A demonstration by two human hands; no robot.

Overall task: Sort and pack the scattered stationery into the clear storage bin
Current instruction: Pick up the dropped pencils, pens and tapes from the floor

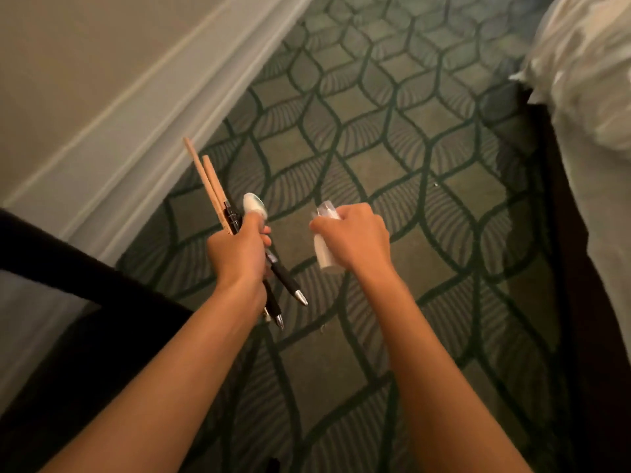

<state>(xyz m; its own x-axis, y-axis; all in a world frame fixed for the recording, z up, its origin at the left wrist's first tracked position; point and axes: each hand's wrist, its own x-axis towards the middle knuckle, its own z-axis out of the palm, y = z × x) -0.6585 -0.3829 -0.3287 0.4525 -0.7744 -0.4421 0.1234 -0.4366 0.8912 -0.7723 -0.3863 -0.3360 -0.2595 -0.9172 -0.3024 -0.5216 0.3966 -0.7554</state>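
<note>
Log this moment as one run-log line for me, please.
left hand: grips black pens, wooden sticks, white-teal item | right hand: grips white bottle | bin: not in view

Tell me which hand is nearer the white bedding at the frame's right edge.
Right. The right hand, holding a white container, is on the side of the bedding, apart from it. The left hand, holding pens and pencils, is farther away, toward the baseboard.

We see the left hand [239,254] gripping two pencils [203,179], black pens [285,278] and a small white item [253,203], while the right hand [355,237] grips a white tube [326,259]. Both hang over the green patterned carpet [409,148], beside a bed [587,80].
</note>
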